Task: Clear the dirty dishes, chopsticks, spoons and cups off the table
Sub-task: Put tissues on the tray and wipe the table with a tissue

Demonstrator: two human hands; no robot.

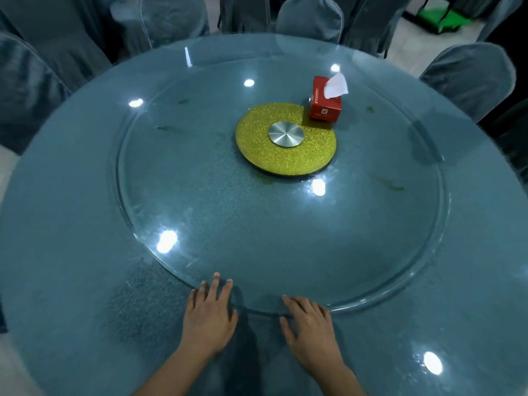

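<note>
A round table [71, 252] covered in blue-grey cloth under glass fills the view, with a large glass turntable [285, 224] on top. No dishes, chopsticks, spoons or cups show on it. My left hand [210, 318] lies flat with straight fingers on the near rim of the turntable. My right hand [307, 327] rests flat beside it, fingertips at the same rim. Neither hand holds anything.
A gold glitter disc [257, 150] with a metal hub [286, 134] marks the turntable's centre. A red tissue box [325, 100] stands at its far right edge. Chairs in blue-grey covers [468, 78] ring the table. A green object [440, 20] sits on the floor beyond.
</note>
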